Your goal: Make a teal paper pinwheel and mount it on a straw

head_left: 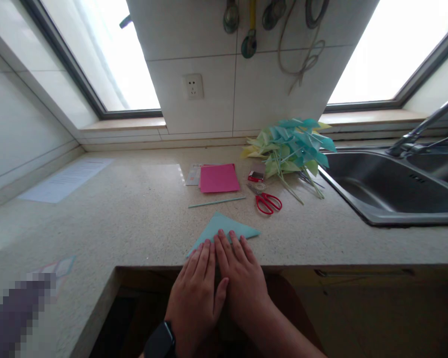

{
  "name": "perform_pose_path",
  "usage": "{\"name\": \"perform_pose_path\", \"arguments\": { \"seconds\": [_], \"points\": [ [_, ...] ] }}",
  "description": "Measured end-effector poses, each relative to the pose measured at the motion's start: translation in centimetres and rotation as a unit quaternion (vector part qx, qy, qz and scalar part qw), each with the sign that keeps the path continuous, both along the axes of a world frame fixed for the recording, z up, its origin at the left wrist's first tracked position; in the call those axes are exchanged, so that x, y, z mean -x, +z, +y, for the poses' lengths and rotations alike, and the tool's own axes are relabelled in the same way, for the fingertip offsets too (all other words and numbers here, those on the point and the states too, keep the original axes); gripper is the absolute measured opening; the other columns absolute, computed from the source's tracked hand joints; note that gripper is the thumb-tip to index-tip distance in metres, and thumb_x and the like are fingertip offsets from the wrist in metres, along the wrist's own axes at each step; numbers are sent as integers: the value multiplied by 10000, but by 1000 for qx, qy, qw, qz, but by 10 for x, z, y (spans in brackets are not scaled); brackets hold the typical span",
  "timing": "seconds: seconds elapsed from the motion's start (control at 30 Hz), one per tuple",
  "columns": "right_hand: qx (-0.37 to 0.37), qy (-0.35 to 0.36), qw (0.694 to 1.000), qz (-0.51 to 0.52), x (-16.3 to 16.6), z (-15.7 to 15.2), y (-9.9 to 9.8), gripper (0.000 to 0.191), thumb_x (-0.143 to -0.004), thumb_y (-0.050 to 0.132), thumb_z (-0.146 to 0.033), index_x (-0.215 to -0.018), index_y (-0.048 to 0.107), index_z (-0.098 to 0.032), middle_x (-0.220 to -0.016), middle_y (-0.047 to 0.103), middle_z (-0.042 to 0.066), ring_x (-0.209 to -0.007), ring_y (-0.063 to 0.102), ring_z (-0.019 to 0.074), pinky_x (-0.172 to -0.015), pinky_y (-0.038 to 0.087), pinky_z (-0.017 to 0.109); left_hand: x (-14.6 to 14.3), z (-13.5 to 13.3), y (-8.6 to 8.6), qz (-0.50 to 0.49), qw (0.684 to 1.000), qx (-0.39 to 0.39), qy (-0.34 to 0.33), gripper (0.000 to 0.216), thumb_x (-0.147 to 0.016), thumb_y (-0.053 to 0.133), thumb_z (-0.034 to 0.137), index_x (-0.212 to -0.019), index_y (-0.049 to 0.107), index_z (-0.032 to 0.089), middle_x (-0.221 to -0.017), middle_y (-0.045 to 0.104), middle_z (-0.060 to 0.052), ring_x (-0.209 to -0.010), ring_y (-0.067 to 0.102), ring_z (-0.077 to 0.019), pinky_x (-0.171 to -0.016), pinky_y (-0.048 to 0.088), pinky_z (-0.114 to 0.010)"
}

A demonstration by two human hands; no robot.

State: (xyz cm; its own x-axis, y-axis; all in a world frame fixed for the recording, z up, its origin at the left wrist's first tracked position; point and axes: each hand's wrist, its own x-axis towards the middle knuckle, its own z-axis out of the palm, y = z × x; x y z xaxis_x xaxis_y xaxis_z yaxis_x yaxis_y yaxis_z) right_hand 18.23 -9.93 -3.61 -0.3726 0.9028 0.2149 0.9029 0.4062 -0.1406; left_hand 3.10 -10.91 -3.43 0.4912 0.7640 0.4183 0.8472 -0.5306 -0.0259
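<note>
A light blue sheet of paper, folded into a triangle, lies on the counter near its front edge. My left hand, with a dark watch on the wrist, rests its outstretched fingertips on the paper's lower left part. Beside it my right hand lies flat, fingers straight, pressing on the folded edge toward the middle. The two hands touch or nearly touch. Just beyond the paper lies a thin light blue stick. Red-handled scissors rest to the right of the stick.
Pink paper squares lie behind the stick, near a small red box. Blue, green and yellow paper pinwheels are heaped by the wall. At right is a steel sink with a faucet. A printed sheet lies far left.
</note>
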Motion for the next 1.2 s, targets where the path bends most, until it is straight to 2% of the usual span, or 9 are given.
{"name": "perform_pose_path", "arguments": {
  "seconds": [0.2,0.37,0.63,0.8,1.0,1.2],
  "points": [
    [15,17,1000,-3,-15,-3,5,684,-925,473,-176,-1585,306,-105,-1663,239,114,-1542,239,287,-1261,265,503,-6,-7,-1,-18,999,17,41,606,-973,506,408,-1468,483,60,-1492,553,-203,-1362,536,-346,-1059,520,-499],
    [32,0,999,2,-30,-12,11,792,-850,517,-220,-1590,275,-75,-1671,230,111,-1553,214,262,-1277,210,501,-5,-11,-1,-7,998,23,66,593,-977,501,374,-1494,454,86,-1529,517,-174,-1393,510,-326,-1087,500,-515],
    [37,-37,999,6,-53,-19,14,741,-888,489,-252,-1588,297,-104,-1661,283,80,-1546,244,219,-1292,156,476,-3,-17,-6,-14,996,25,84,613,-962,512,315,-1534,401,127,-1561,479,-152,-1415,486,-328,-1096,486,-546],
    [26,-54,998,-9,-69,-24,15,706,-900,485,-242,-1576,329,-111,-1645,324,71,-1529,295,219,-1283,206,488,-2,-17,-7,-32,996,25,83,640,-940,508,241,-1560,364,171,-1553,495,-132,-1407,498,-320,-1103,476,-551],
    [1,-61,997,-48,-71,-26,16,691,-868,479,-179,-1545,382,-77,-1616,377,94,-1497,365,236,-1250,298,499,0,-19,-6,-20,995,29,94,635,-918,517,208,-1541,400,166,-1575,461,-136,-1427,473,-314,-1117,461,-553],
    [-40,-47,996,-62,-76,-25,9,701,-867,490,-182,-1549,363,-81,-1608,395,110,-1483,394,240,-1238,316,501,15,-28,-3,-20,992,29,118,654,-913,525,202,-1551,382,208,-1571,473,-108,-1408,499,-298,-1116,457,-567]
  ]
}}
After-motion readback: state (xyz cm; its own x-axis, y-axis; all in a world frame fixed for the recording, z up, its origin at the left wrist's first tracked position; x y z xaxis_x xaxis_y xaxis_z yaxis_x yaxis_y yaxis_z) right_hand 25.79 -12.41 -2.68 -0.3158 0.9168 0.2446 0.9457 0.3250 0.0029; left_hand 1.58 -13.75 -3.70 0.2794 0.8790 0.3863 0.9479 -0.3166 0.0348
